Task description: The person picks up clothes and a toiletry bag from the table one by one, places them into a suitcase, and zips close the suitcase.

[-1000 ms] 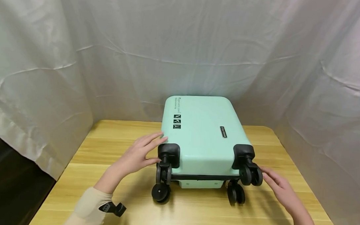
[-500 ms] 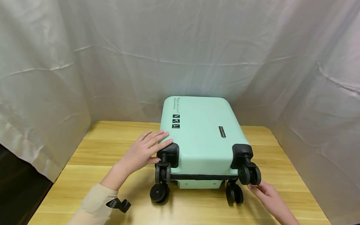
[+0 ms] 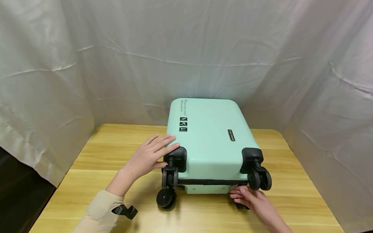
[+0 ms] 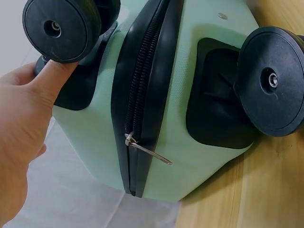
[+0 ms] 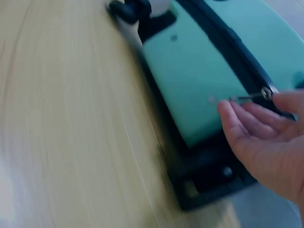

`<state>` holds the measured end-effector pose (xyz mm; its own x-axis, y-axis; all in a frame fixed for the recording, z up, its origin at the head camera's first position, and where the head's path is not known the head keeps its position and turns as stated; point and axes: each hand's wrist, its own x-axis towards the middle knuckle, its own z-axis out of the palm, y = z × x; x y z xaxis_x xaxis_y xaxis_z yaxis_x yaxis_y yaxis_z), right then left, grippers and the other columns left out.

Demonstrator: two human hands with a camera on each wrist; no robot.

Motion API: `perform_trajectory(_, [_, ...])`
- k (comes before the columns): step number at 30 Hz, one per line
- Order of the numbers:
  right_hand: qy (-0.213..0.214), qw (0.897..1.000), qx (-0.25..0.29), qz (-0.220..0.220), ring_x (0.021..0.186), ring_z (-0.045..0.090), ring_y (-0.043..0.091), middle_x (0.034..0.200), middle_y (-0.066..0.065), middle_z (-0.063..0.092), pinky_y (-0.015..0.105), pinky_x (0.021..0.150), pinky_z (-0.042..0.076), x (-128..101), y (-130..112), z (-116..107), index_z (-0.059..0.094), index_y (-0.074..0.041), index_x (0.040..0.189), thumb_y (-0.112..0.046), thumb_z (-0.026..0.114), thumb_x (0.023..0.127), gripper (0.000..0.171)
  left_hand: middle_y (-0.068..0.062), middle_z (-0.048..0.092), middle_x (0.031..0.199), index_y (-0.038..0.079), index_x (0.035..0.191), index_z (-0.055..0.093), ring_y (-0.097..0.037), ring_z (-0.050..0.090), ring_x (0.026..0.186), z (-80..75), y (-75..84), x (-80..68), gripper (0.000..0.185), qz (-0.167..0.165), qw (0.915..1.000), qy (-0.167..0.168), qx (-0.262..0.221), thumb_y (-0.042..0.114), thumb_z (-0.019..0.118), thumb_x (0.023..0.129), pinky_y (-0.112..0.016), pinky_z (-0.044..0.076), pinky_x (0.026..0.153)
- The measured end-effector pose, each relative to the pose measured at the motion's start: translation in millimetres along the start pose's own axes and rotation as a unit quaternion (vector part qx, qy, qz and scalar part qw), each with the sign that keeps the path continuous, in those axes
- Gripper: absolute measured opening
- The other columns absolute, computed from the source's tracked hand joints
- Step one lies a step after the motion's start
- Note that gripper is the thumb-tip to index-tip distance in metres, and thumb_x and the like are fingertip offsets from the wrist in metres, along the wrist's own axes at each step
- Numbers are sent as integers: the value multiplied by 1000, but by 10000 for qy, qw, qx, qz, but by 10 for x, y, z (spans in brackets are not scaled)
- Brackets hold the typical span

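Note:
A mint green suitcase (image 3: 209, 120) lies flat on the table, its black caster wheels (image 3: 166, 198) facing me. My left hand (image 3: 146, 159) rests on its near left corner with fingers spread over the shell. The left thumb (image 4: 54, 80) touches the caster mount. Below the near right corner, my right hand (image 3: 254, 201) reaches to the zipper band. In the blurred right wrist view, a metal zipper pull (image 5: 249, 97) lies across the right fingers, which are loosely bent; no firm pinch shows. Another zipper pull (image 4: 149, 152) hangs in the left wrist view.
The wooden table (image 3: 117, 146) extends around the suitcase on both sides. Pale curtains (image 3: 188, 61) hang behind and at either side. A black strap device (image 3: 124, 211) sits on the left sleeve.
My right hand has moved left from beside the right caster to the zipper pull beneath it. The left hand has slid slightly further onto the suitcase corner. The suitcase stays in place.

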<state>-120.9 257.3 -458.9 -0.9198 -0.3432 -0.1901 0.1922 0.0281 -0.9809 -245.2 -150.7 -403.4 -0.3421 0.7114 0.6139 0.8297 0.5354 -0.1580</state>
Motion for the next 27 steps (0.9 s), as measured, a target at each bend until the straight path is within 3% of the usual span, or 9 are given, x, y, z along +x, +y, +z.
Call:
perform_trajectory(1, [-194, 9985, 519, 43, 113, 66, 15, 126, 11, 65, 31, 98, 52, 18, 5, 8, 49, 6, 129, -28, 40, 106, 42, -5, 48, 149, 22, 146, 45, -22, 47, 137, -1, 1, 0, 93, 12, 10000, 33, 1, 30, 88, 64, -52, 41, 109])
perform_trajectory(3, [-603, 9853, 1594, 145, 116, 65, 18, 125, 8, 66, 32, 102, 50, 59, 23, 18, 53, 0, 121, -25, 36, 107, 34, -5, 49, 149, 21, 146, 46, -22, 48, 136, 3, 3, -4, 93, 27, 10000, 93, 3, 30, 88, 63, -52, 42, 108])
perform_trajectory(6, [-1269, 9453, 2989, 309, 119, 62, 22, 125, 9, 66, 33, 107, 46, 122, 81, 18, 59, -5, 117, -21, 27, 109, 37, -5, 50, 148, 21, 145, 48, -22, 49, 135, 8, 7, -5, 93, 30, 9998, 181, -1, 30, 89, 62, -52, 42, 107])
perform_trajectory(10, [-1898, 8922, 4076, 421, 116, 61, 19, 122, 7, 65, 30, 106, 45, 176, 179, 6, 60, -6, 120, -24, 15, 109, 49, -5, 51, 147, 20, 144, 48, -22, 50, 134, 29, 5, -8, 93, 52, 9996, 281, -25, 31, 88, 61, -52, 43, 106])
perform_trajectory(13, [-2127, 8674, 4474, 467, 111, 60, 16, 117, 3, 65, 27, 103, 46, 188, 239, -1, 61, -9, 117, -27, 12, 109, 53, -6, 51, 147, 19, 144, 48, -23, 51, 134, 45, -1, -12, 93, 77, 9995, 310, -21, 33, 87, 61, -52, 43, 106])
perform_trajectory(16, [-2130, 8570, 4673, 421, 109, 60, 16, 114, 3, 65, 27, 101, 46, 188, 275, -2, 62, -9, 114, -27, 12, 109, 53, -6, 51, 146, 19, 144, 48, -23, 51, 133, 50, -4, -11, 93, 65, 9994, 342, -25, 33, 87, 60, -52, 42, 106])
perform_trajectory(27, [-2068, 8516, 4788, 524, 105, 61, 16, 108, 4, 66, 27, 99, 46, 223, 282, 73, 64, -9, 108, -28, 12, 109, 55, -6, 51, 147, 20, 144, 48, -23, 49, 135, 24, 8, -23, 91, -51, 9993, 335, -168, 31, 86, 62, -51, 40, 109])
